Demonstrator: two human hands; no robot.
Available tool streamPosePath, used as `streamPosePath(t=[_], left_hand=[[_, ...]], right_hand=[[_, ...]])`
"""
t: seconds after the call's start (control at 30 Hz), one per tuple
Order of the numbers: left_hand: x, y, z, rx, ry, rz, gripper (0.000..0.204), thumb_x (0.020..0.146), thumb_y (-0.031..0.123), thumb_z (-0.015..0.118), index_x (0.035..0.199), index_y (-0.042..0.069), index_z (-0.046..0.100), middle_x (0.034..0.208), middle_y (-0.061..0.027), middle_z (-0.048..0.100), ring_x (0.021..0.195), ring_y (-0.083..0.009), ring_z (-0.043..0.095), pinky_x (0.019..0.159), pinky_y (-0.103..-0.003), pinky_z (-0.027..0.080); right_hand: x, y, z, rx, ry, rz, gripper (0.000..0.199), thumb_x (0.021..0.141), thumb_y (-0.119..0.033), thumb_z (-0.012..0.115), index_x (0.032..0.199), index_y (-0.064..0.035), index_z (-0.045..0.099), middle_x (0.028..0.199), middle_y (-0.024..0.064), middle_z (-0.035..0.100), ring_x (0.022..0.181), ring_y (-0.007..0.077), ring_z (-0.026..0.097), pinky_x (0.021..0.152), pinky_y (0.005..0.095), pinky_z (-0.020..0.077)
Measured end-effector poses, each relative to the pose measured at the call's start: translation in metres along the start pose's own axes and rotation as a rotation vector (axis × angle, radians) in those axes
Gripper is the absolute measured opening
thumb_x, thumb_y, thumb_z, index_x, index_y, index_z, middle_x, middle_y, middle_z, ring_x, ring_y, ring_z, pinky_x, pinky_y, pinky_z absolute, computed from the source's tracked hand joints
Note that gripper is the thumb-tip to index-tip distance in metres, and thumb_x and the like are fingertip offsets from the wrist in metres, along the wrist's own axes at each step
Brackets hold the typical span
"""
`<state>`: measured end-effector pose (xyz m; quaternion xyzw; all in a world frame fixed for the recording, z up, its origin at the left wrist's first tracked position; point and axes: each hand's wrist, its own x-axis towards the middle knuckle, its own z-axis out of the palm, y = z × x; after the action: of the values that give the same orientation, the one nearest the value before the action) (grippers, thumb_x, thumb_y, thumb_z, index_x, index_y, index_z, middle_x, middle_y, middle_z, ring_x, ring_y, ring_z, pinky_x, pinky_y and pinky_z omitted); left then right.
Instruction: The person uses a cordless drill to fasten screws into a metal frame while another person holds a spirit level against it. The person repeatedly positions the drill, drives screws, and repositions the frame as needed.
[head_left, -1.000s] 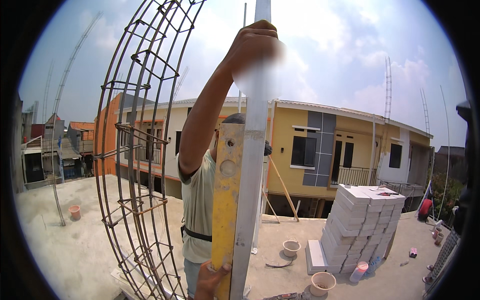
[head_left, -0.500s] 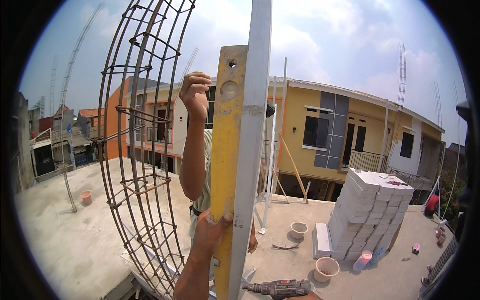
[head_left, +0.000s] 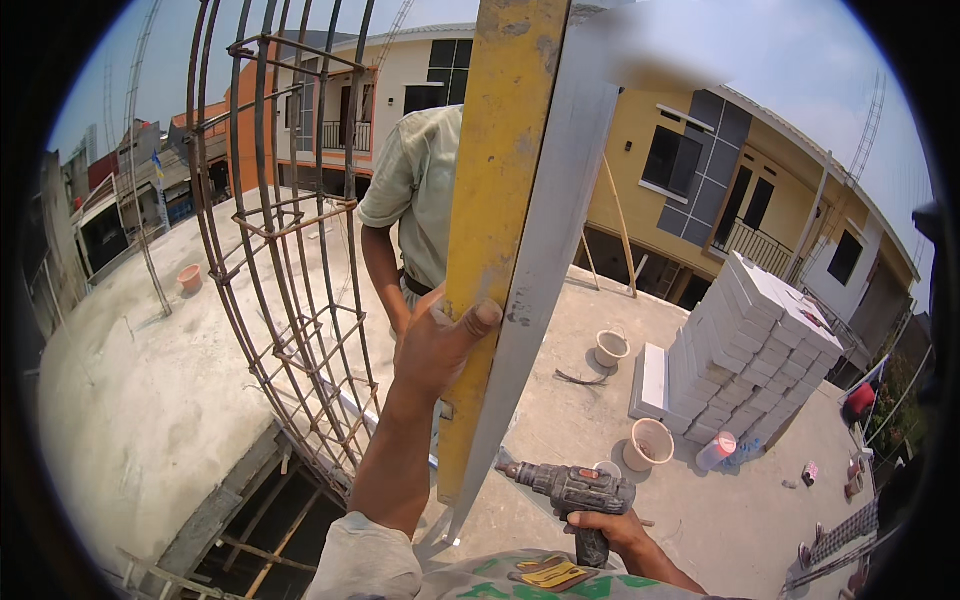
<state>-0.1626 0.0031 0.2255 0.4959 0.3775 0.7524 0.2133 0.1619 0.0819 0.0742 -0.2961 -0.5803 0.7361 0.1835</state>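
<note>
My left hand (head_left: 440, 345) is closed round a long yellow spirit level (head_left: 500, 150), its thumb lying over the near face. The scuffed level stands almost upright, flat along a grey metal channel (head_left: 562, 170) that runs beside it on the right. Low on the right, my right hand (head_left: 618, 532) holds a dusty dark cordless drill (head_left: 578, 490) by its handle. The drill's chuck points left toward the channel's lower part, with a gap between. Behind the level stands a co-worker (head_left: 415, 190), partly hidden, one arm hanging down.
A tall rebar cage (head_left: 285, 215) rises on the left, beside an opening (head_left: 262, 530) in the concrete slab. To the right stand stacked white blocks (head_left: 735, 350), two buckets (head_left: 650, 445) and a pink-lidded container (head_left: 717, 450). Houses (head_left: 650, 230) line the background.
My view has tilted downward, and the level and channel now lean more to the right in it. The co-worker's raised hand has come down. More of the drill and my right hand shows.
</note>
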Motion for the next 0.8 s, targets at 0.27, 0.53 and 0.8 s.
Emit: streamPosePath(t=[0.27, 0.53, 0.8], left_hand=[[-0.083, -0.075, -0.014, -0.08, 0.074, -0.137, 0.067, 0.082, 0.047, 0.082, 0.121, -0.003, 0.062, 0.103, -0.0033, 0.069, 0.094, -0.0107, 0.063, 0.083, -0.023, 0.051], [-0.071, -0.081, -0.03, -0.051, 0.062, -0.175, 0.08, 0.081, 0.064, 0.074, 0.128, 0.0, 0.061, 0.108, -0.0034, 0.069, 0.099, -0.0104, 0.06, 0.087, -0.027, 0.05], [-0.112, -0.075, -0.026, 0.338, 0.095, -0.247, 0.067, 0.084, 0.057, 0.075, 0.117, 0.0, 0.067, 0.098, -0.0048, 0.071, 0.092, -0.014, 0.065, 0.082, -0.029, 0.051]], right_hand=[[-0.001, -0.008, 0.005, -0.044, 0.055, 0.034, 0.056, 0.071, -0.007, 0.077, 0.123, -0.0001, 0.061, 0.103, 0.0142, 0.07, 0.09, 0.0258, 0.071, 0.073, 0.0374, 0.061], [0.001, -0.008, 0.003, -0.054, 0.033, 0.04, 0.052, 0.072, -0.009, 0.076, 0.12, -0.0001, 0.062, 0.105, 0.0138, 0.069, 0.094, 0.0263, 0.07, 0.074, 0.0373, 0.0598], [0.0, -0.005, 0.009, -0.045, 0.052, 0.006, 0.053, 0.071, -0.009, 0.074, 0.121, 0.001, 0.061, 0.103, 0.0148, 0.069, 0.092, 0.0264, 0.07, 0.075, 0.0376, 0.0601]])
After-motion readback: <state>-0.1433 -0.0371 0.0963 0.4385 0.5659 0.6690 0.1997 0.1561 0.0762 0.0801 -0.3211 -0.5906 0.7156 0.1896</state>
